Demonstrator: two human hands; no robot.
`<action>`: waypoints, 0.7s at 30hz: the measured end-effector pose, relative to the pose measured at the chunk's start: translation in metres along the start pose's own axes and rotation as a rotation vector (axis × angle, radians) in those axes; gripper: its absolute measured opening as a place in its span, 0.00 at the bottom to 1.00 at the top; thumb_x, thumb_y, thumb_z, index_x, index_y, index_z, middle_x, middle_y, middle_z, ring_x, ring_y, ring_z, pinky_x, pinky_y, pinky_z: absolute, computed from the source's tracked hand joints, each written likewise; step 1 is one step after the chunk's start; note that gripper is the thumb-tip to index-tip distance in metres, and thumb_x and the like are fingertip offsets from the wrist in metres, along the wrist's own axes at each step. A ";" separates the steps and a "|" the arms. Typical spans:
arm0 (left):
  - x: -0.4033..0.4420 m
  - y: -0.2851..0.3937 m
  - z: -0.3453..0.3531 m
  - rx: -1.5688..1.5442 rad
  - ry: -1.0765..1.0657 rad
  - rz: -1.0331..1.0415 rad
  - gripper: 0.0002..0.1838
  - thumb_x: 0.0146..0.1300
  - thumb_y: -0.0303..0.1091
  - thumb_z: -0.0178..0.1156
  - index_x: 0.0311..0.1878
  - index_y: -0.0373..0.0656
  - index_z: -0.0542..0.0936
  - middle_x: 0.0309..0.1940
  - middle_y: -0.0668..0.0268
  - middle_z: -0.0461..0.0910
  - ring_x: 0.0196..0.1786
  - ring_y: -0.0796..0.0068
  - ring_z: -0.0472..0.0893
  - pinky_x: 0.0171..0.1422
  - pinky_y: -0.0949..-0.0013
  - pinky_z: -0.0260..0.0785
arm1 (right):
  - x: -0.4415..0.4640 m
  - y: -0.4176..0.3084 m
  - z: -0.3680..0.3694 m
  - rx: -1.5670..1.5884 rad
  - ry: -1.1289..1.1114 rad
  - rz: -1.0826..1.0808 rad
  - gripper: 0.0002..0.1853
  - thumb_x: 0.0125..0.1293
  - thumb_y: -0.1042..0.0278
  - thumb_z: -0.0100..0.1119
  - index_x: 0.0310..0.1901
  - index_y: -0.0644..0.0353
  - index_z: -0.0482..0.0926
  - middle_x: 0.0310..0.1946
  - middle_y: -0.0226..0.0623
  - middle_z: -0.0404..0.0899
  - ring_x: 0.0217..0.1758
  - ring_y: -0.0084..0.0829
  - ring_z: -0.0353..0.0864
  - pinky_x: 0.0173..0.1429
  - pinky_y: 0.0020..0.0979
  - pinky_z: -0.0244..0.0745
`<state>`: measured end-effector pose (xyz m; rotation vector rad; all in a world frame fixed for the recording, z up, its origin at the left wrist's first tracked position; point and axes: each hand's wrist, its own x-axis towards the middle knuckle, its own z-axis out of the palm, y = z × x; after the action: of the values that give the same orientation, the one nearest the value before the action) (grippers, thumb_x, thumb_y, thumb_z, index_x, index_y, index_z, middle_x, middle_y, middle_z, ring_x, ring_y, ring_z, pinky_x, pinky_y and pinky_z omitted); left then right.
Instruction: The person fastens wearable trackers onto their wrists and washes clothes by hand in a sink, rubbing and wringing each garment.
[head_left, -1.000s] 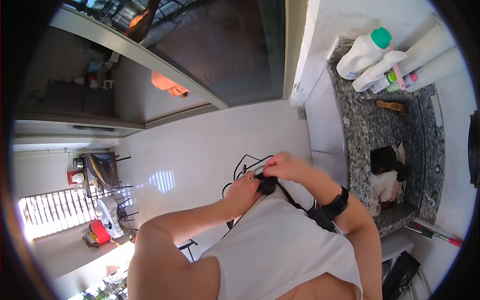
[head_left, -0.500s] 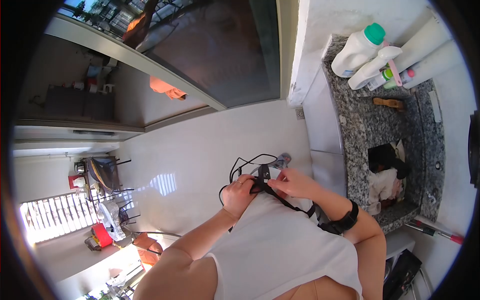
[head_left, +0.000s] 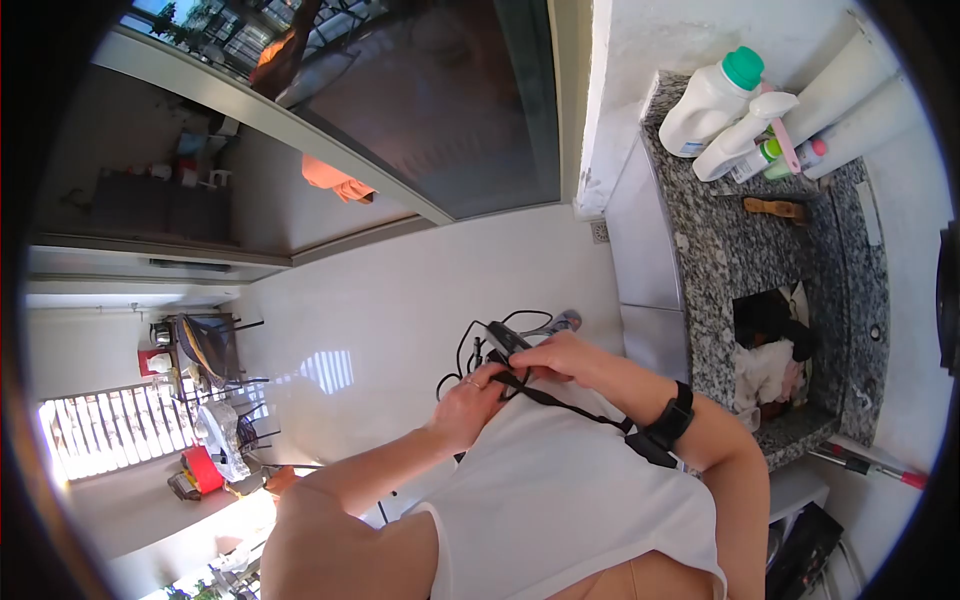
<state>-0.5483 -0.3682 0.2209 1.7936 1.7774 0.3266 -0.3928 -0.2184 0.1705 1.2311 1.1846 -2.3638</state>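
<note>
At my waist, a small black box-like device [head_left: 507, 338] sticks out beyond my fingers. My right hand [head_left: 562, 356] grips its near end, with the fingers closed. Close beside it, my left hand [head_left: 470, 405], which wears a ring, pinches the black strap [head_left: 555, 402] where it meets the device. Thin black cables [head_left: 461, 352] loop out past both hands over the floor. The strap runs across my white shirt [head_left: 590, 490] toward a black band [head_left: 668, 425] on my right forearm. My fingers hide part of the strap and device.
On my right runs a granite counter [head_left: 715, 240] with a white green-capped bottle [head_left: 705, 105], a spray bottle [head_left: 745, 135] and a wooden brush [head_left: 774, 208]. Its sink holds clothes [head_left: 768, 368]. A sliding glass door [head_left: 450, 120] is ahead; chairs [head_left: 215, 345] stand at left.
The device has tilted and shifted left and away from my body. My right hand has moved left onto it, and my left hand has turned and dropped slightly.
</note>
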 end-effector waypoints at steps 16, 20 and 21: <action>0.038 -0.046 -0.025 -0.579 -0.083 -0.226 0.07 0.64 0.32 0.62 0.42 0.44 0.85 0.47 0.66 0.82 0.51 0.73 0.77 0.54 0.68 0.70 | -0.089 -0.194 -0.059 0.115 0.419 -1.019 0.15 0.64 0.54 0.63 0.34 0.60 0.78 0.26 0.29 0.76 0.25 0.19 0.74 0.34 0.22 0.71; 0.053 -0.051 -0.033 -0.573 -0.373 0.024 0.10 0.67 0.36 0.59 0.47 0.46 0.84 0.42 0.69 0.83 0.55 0.75 0.73 0.61 0.67 0.65 | -0.141 -0.244 -0.119 0.210 0.547 -1.362 0.13 0.69 0.56 0.60 0.41 0.57 0.80 0.31 0.23 0.76 0.32 0.17 0.72 0.42 0.21 0.69; 0.054 -0.046 -0.044 -0.676 -0.453 -0.139 0.11 0.68 0.37 0.59 0.49 0.46 0.83 0.41 0.71 0.84 0.55 0.75 0.72 0.63 0.67 0.64 | -0.158 -0.251 -0.130 0.279 0.502 -1.411 0.13 0.69 0.57 0.59 0.44 0.58 0.80 0.34 0.23 0.77 0.33 0.18 0.73 0.43 0.21 0.69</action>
<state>-0.6068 -0.3085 0.2179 1.1437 1.2566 0.3726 -0.3487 0.0161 0.3889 1.3033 2.5947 -3.2729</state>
